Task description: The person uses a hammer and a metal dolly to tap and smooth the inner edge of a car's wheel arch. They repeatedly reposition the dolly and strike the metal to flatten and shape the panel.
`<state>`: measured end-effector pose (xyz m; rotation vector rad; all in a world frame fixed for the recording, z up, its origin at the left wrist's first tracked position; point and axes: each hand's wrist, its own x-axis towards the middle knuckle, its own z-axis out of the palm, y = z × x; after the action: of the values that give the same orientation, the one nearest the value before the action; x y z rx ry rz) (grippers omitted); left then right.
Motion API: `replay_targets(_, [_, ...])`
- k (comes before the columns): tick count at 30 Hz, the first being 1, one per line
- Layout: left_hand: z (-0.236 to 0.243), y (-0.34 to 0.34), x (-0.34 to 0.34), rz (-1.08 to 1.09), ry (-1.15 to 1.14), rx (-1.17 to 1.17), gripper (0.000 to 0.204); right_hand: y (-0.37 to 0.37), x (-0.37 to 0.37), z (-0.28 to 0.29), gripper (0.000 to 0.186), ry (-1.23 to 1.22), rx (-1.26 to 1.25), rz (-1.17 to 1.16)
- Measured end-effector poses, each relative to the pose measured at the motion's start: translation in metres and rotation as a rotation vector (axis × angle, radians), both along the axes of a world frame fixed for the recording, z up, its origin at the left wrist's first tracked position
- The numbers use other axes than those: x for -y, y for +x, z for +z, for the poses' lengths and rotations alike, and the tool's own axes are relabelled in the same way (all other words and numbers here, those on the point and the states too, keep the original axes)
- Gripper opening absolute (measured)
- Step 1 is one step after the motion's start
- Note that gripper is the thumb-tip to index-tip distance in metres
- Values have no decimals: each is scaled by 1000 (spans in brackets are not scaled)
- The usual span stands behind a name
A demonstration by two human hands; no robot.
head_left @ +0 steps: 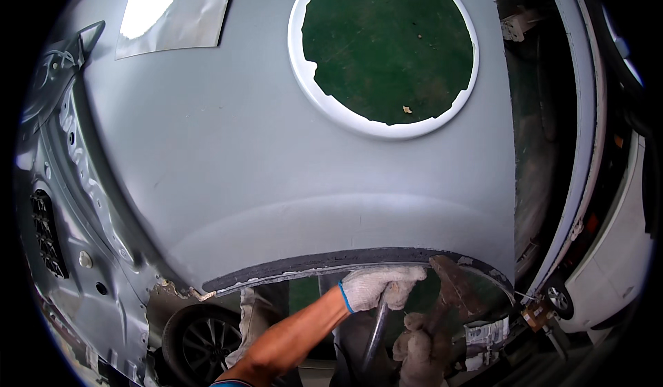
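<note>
A large grey body panel [276,159] fills most of the view, its curved lower edge carrying a dark grey strip [331,257]. My left hand [383,287], in a white knitted glove with a blue cuff, is at that edge. Its fingers are closed round a metal rod [377,332] that slants downward. Below and to the right, in shade, my right hand [414,345] wears a dusty glove. It is closed on what looks like a hammer, whose rusty brown head [456,289] is just under the strip; the lower part of the handle is hidden.
A white-rimmed round opening [314,93] in the panel shows green behind it. A shiny metal sheet [173,14] is at the upper left. Pressed-metal car body parts [97,180] stand on the left, a wheel [200,342] below, a white car [615,249] at right.
</note>
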<state>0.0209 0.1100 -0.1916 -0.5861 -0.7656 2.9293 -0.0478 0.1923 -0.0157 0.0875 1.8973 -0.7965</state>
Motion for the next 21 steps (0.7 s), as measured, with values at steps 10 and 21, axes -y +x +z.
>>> replay_targets(10, [-4,-4,-2,55,2,-7,32,-13,4,15,28,-38,-65,212])
replay_targets(21, [3,-15,6,-19,-38,48,20,-8,5,4,26,23,-92,73])
